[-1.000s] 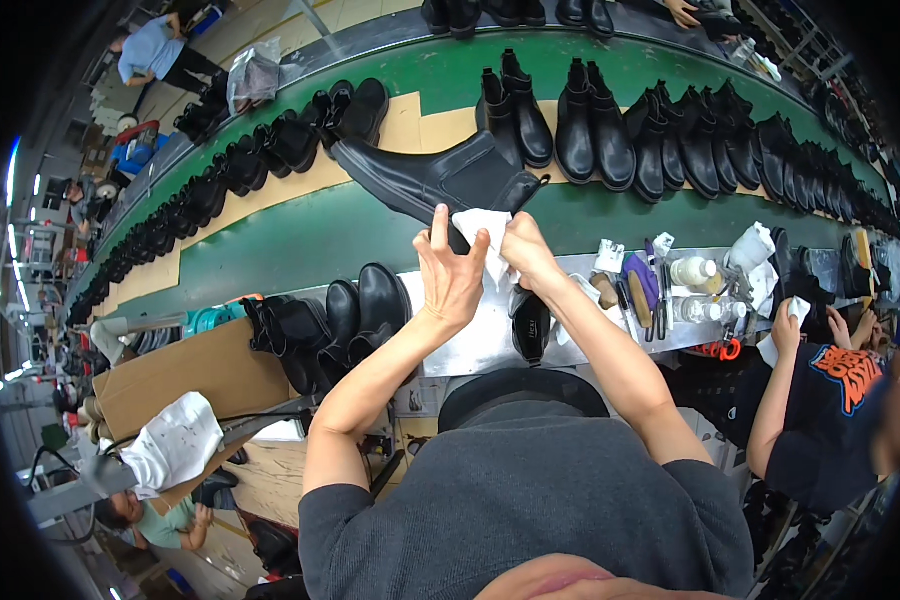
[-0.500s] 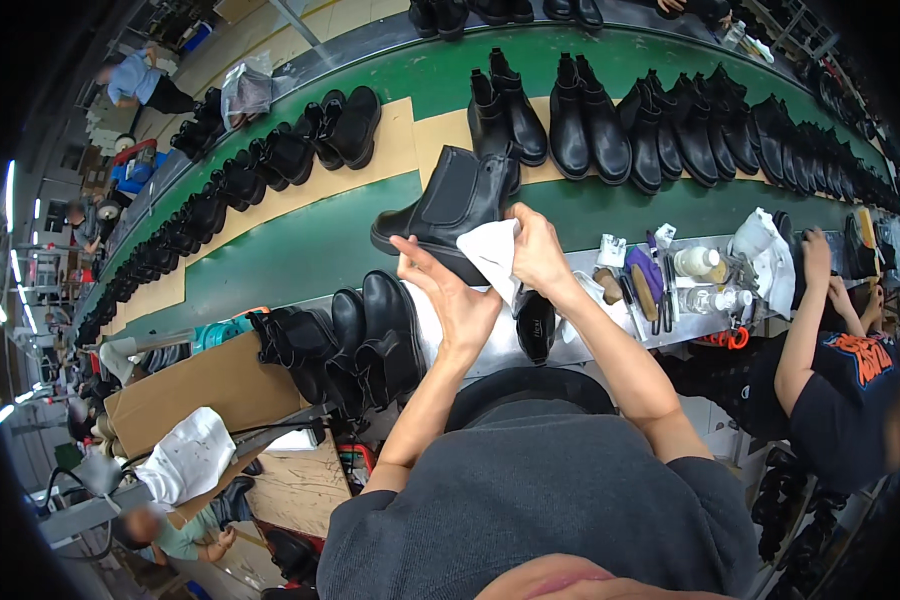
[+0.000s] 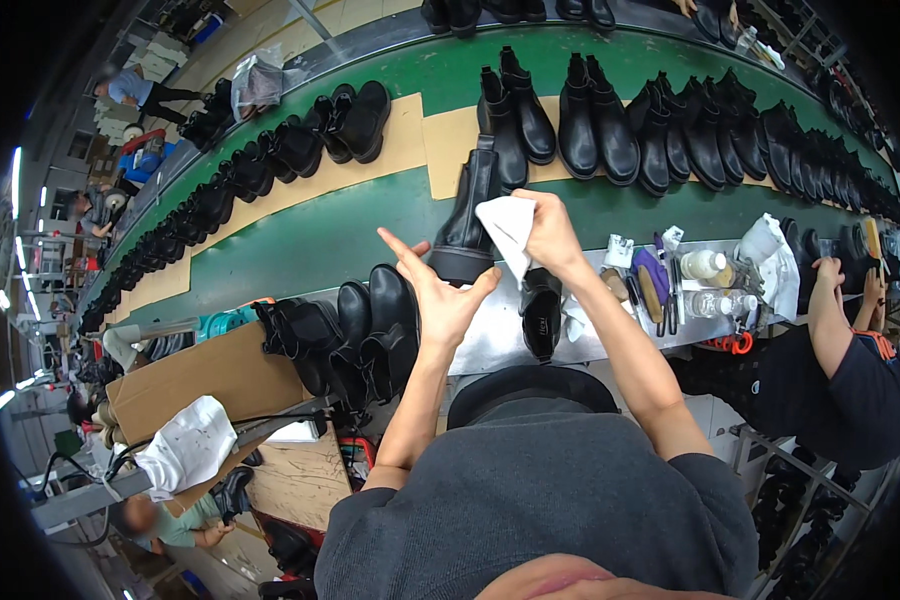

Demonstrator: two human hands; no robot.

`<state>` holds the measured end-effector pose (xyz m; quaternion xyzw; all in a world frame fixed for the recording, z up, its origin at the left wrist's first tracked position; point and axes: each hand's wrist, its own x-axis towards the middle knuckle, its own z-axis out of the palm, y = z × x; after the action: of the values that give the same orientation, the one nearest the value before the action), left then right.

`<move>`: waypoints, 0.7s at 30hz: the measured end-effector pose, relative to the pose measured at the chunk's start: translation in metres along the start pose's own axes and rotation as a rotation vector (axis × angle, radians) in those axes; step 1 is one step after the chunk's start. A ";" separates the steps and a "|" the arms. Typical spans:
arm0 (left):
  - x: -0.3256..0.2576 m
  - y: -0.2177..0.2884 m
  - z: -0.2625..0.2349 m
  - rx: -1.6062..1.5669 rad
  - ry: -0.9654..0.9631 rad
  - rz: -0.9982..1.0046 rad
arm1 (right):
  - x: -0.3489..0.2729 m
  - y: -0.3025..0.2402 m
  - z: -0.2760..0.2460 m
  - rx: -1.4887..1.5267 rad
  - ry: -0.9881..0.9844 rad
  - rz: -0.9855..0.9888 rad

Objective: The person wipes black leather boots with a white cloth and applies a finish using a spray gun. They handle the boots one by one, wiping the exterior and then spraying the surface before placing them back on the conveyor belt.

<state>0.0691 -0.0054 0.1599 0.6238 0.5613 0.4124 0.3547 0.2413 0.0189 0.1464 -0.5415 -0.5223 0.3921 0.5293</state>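
A black ankle boot (image 3: 467, 212) is held in front of me, its sole end towards me and its shaft pointing away. My left hand (image 3: 440, 302) grips it low at the sole, thumb on one side and the index finger stretched out past the other. A white cloth (image 3: 509, 228) is pinched in my right hand (image 3: 552, 235), close against the boot's right side. Another black boot (image 3: 542, 315) stands on the metal ledge below my right hand, its opening facing me. More black boots (image 3: 388, 300) are grouped left of my left wrist.
Rows of black boots (image 3: 597, 118) line brown paper (image 3: 410, 130) on the green bench (image 3: 320, 225). Bottles (image 3: 703, 264), brushes (image 3: 651, 287) and a purple cloth lie to the right. A co-worker's arm (image 3: 832, 310) is at far right. A cardboard sheet (image 3: 205, 385) leans at left.
The boot has turned from side-on to sole end towards me, still in my left hand. My right hand and the cloth have moved slightly up and right. The whole view has shifted a little.
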 end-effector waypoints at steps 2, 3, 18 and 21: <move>0.001 -0.008 -0.001 -0.272 -0.049 -0.148 | -0.001 0.012 0.004 0.184 -0.008 0.079; 0.000 -0.012 0.000 -0.410 -0.080 -0.227 | -0.006 0.009 0.009 0.064 -0.005 0.057; 0.004 -0.005 -0.026 -0.711 -0.199 -0.351 | 0.002 -0.020 0.028 -0.101 0.039 -0.102; 0.005 -0.004 -0.029 -0.790 -0.196 -0.429 | 0.008 -0.008 0.022 0.361 -0.129 0.069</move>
<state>0.0408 -0.0003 0.1686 0.3466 0.4410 0.4511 0.6942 0.2199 0.0292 0.1520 -0.4293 -0.4576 0.5314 0.5692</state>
